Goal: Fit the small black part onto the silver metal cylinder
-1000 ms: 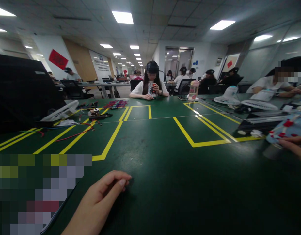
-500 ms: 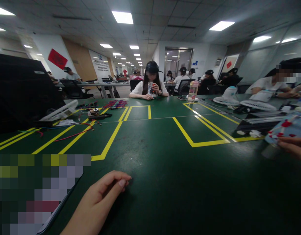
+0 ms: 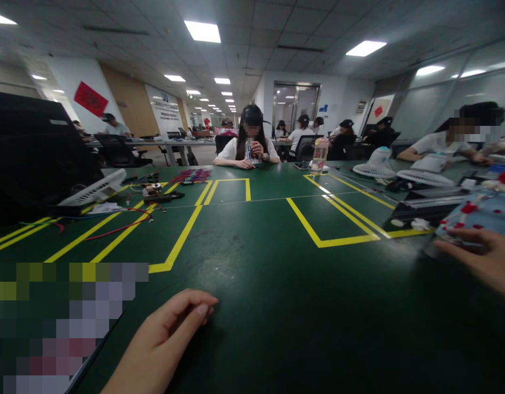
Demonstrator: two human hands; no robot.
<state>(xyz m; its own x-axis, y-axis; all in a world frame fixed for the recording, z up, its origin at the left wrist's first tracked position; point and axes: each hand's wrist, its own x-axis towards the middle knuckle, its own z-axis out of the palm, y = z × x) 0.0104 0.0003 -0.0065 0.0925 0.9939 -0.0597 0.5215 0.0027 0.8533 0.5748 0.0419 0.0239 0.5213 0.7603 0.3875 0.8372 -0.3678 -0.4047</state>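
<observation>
My left hand (image 3: 166, 334) rests on the green table (image 3: 277, 306) with its fingers curled in and the thumb pressed to them. Nothing shows in it. At the right edge my right hand (image 3: 488, 257) reaches in, thumb and forefinger apart, in front of a light blue item with red spots (image 3: 462, 216). A small shiny patch shows between those fingers, too blurred to name; whether they touch the blue item I cannot tell.
Yellow tape (image 3: 346, 241) marks the table. At left are a black box (image 3: 39, 158), a white fan (image 3: 94, 189), a red wire (image 3: 125, 230) and bundled wires (image 3: 190, 175). A bottle (image 3: 319, 156) and more fans (image 3: 425, 176) stand at right. A person (image 3: 248, 148) sits opposite.
My right hand has come further into view, moving left in front of the blue item. My left hand stays in place. The whole view has shifted slightly.
</observation>
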